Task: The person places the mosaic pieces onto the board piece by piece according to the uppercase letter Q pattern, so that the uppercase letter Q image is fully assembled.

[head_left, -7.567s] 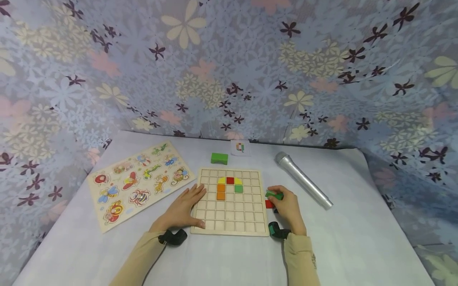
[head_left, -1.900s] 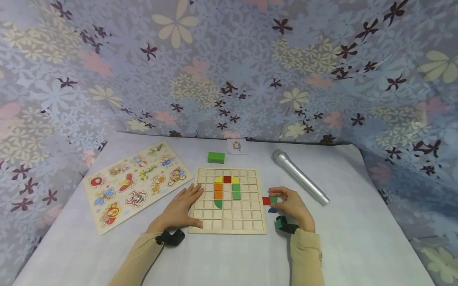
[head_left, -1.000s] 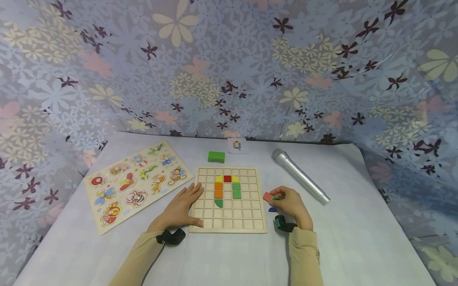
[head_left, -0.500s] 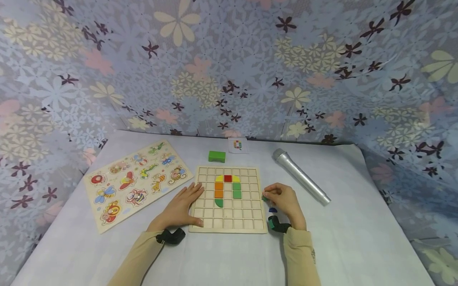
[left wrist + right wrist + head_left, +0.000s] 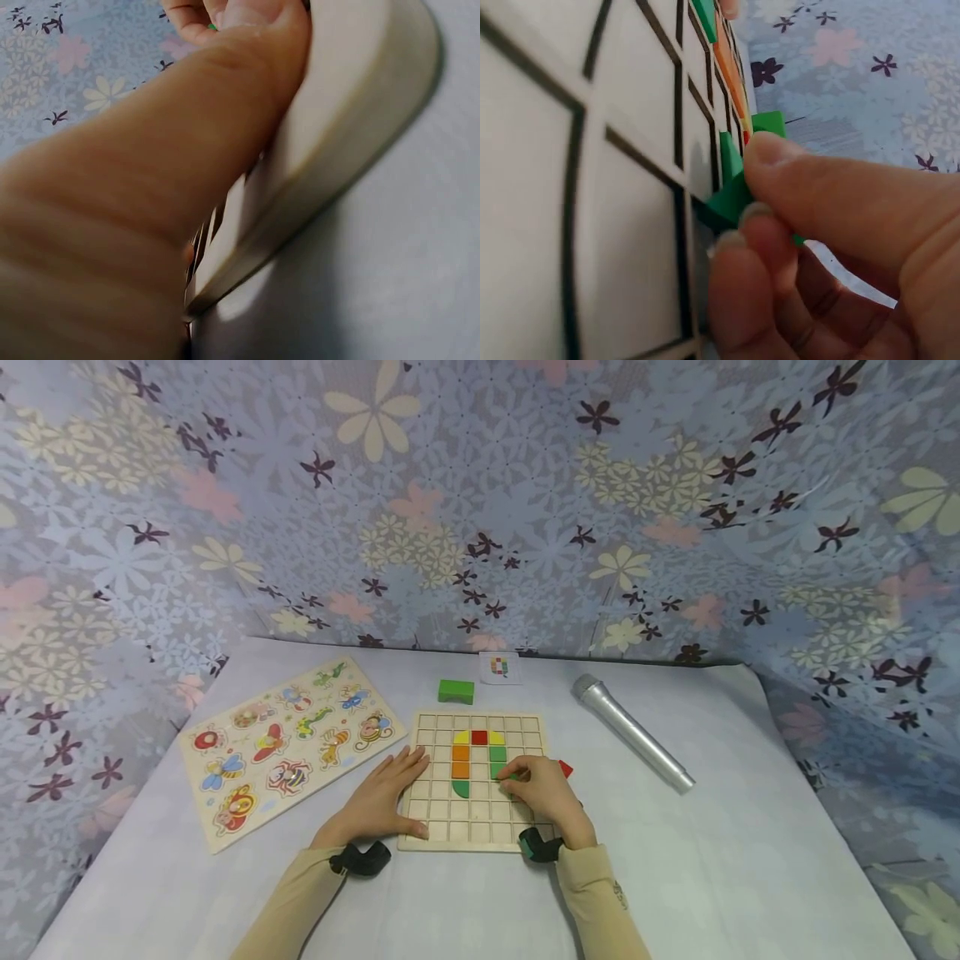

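A wooden grid board (image 5: 480,832) lies flat, its left edge under my left hand (image 5: 381,802), fingers spread. In the left wrist view the thumb (image 5: 225,82) presses along the board's rim (image 5: 330,142). My right hand (image 5: 543,789) is over the grid's right half, pinching a green quarter-round block (image 5: 731,202) between thumb and fingertips, right at a cell below the green squares (image 5: 498,756). Set in the grid are a red square (image 5: 479,737) between yellow pieces (image 5: 461,738), orange squares (image 5: 461,761) and a green quarter-round piece (image 5: 461,789).
A loose red square (image 5: 566,768) sits just right of the board, partly behind the right hand. Beyond the board are a green arch block (image 5: 456,691) and a pattern card (image 5: 499,667). A silver microphone (image 5: 637,735) lies right, an insect puzzle board (image 5: 288,747) left.
My right hand has picked up the green quarter-round block beside the board and moved left over the grid with it. The loose red square has shifted and turned. The left hand stays put.
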The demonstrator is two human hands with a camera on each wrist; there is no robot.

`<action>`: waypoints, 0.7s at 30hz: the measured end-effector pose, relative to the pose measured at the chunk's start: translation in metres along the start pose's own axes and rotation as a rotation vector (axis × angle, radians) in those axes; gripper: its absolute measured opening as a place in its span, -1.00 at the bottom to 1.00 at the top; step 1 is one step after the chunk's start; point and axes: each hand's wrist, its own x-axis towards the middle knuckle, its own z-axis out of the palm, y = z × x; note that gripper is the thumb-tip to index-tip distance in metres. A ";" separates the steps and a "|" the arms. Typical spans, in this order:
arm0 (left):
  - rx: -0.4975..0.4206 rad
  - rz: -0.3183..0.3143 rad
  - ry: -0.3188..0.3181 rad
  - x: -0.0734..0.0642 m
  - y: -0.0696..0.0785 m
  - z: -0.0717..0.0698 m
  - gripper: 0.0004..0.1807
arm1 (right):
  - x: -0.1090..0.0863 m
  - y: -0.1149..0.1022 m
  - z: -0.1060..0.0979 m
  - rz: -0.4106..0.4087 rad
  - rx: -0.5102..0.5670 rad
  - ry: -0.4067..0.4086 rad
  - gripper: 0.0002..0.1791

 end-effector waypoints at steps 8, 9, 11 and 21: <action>0.004 -0.003 0.006 0.000 0.001 0.000 0.23 | -0.002 -0.002 0.001 -0.017 0.039 -0.042 -0.87; 0.007 -0.004 0.006 0.000 0.002 0.000 0.23 | -0.002 -0.002 0.002 -0.024 0.041 -0.050 -0.86; 0.007 -0.006 0.005 0.000 0.002 0.000 0.24 | -0.001 -0.002 0.004 -0.022 0.033 -0.052 -0.82; 0.000 -0.019 -0.003 0.000 0.002 -0.001 0.23 | 0.001 -0.001 0.010 0.007 -0.030 0.004 -0.89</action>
